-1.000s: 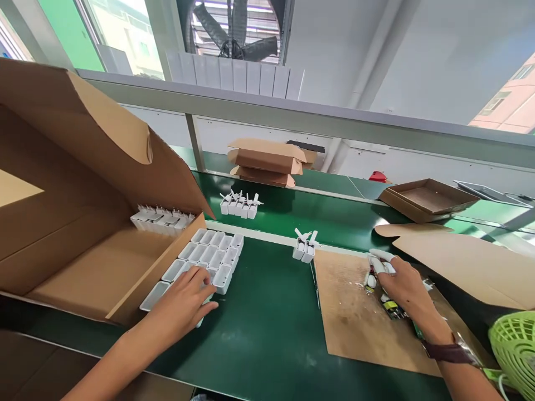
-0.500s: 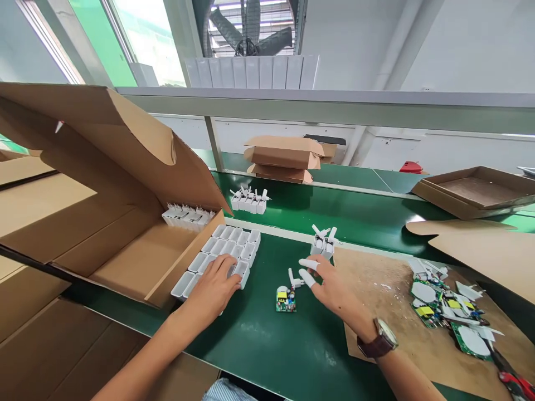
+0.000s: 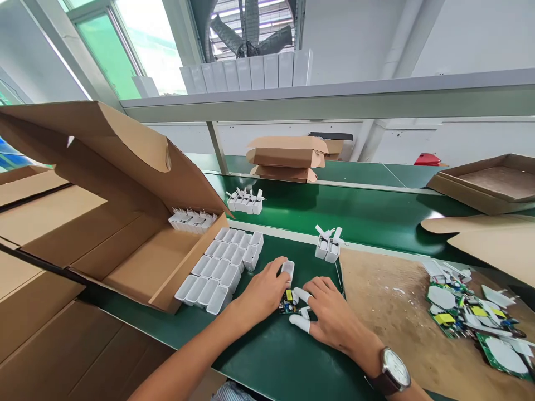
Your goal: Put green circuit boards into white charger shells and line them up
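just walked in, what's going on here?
A person's left hand touches a small white open-topped plastic case; the right hand, wearing white finger covers, is at a circuit board with a yellow block, next to the case. More white cases stand in rows at left; green circuit boards lie heaped on brown cardboard at right.

A bright window (image 3: 146, 44) stands left of a fan (image 3: 247, 48).

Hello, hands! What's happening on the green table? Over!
Left hand holding small white tub. Right hand at the circuit board, next to that tub. Big cardboard box off to the left, seemingly not in the way. Over.
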Tool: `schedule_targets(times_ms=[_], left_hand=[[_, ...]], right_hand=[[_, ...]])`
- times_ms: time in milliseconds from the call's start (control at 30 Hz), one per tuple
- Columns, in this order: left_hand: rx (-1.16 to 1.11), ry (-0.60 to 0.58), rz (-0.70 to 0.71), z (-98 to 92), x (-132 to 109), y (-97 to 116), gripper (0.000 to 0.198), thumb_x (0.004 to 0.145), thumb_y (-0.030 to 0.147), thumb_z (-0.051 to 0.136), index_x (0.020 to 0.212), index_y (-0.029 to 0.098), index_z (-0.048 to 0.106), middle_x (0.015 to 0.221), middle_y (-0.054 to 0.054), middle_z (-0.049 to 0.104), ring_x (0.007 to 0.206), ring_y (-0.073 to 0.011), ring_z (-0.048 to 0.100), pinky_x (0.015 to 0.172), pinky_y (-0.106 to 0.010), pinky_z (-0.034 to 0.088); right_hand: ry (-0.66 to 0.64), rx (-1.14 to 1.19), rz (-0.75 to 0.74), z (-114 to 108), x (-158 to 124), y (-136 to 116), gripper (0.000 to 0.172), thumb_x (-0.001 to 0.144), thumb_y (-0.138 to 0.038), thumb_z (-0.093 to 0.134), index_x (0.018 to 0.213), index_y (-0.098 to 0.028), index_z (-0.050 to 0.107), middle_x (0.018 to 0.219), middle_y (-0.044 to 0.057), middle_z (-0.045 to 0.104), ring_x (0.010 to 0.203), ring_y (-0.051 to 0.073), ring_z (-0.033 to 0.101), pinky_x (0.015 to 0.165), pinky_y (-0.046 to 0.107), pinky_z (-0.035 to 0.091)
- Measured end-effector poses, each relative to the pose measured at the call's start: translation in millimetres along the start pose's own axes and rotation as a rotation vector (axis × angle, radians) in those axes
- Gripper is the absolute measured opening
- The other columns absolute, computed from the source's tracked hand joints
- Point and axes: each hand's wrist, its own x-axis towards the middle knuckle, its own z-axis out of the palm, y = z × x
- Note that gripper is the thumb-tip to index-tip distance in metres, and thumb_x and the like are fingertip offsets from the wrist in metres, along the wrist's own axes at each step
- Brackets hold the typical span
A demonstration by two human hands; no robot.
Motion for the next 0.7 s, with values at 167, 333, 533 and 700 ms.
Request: schedule_targets(times_ms=[167, 333, 533, 700], left_hand=[[-0.174, 0.011, 0.001, 15.4, 12, 2, 0.013, 0.098, 0.015, 0.050, 0.103, 0.022, 0.060, 0.152, -0.014, 0.047, 0.132, -0.0259, 0.060, 0.109, -0.043, 0.055], [-0.342, 0.106, -0.112, 25.5, 8, -8, 0.009, 0.095, 0.018, 0.056, 0.103, 0.022, 0.058, 0.147, -0.014, 0.050, 0.134, -0.0258, 0.058, 0.111, -0.043, 0.052], [-0.387, 0.202, -0.130, 31.7, 11, -13, 0.039, 0.093, 0.022, 0.062, 0.130, 0.024, 0.049, 0.145, -0.014, 0.051, 0.137, -0.0271, 0.053, 0.098, -0.038, 0.057], [-0.399, 0.239, -0.162, 36.8, 13, -12, 0.051, 0.093, 0.026, 0.063, 0.141, 0.025, 0.044, 0.139, -0.012, 0.055, 0.123, -0.0254, 0.062, 0.092, -0.039, 0.059]], right_hand=[[0.099, 0.207, 0.020, 9, -12, 4, 0.043, 0.089, -0.036, 0.070, 0.127, -0.019, 0.061, 0.131, 0.019, 0.065, 0.121, 0.037, 0.058, 0.095, 0.054, 0.054], [0.053, 0.316, 0.083, 10, -13, 2, 0.052, 0.088, -0.011, 0.058, 0.138, -0.025, 0.054, 0.124, 0.013, 0.068, 0.117, 0.031, 0.061, 0.098, 0.051, 0.054], [0.026, 0.337, 0.083, 16, -13, 3, 0.051, 0.087, -0.010, 0.059, 0.136, -0.020, 0.054, 0.134, 0.017, 0.063, 0.129, 0.034, 0.054, 0.105, 0.054, 0.051], [0.108, 0.397, 0.083, 5, -11, 5, 0.049, 0.082, -0.003, 0.058, 0.127, -0.023, 0.058, 0.116, 0.013, 0.067, 0.106, 0.029, 0.062, 0.088, 0.048, 0.059]])
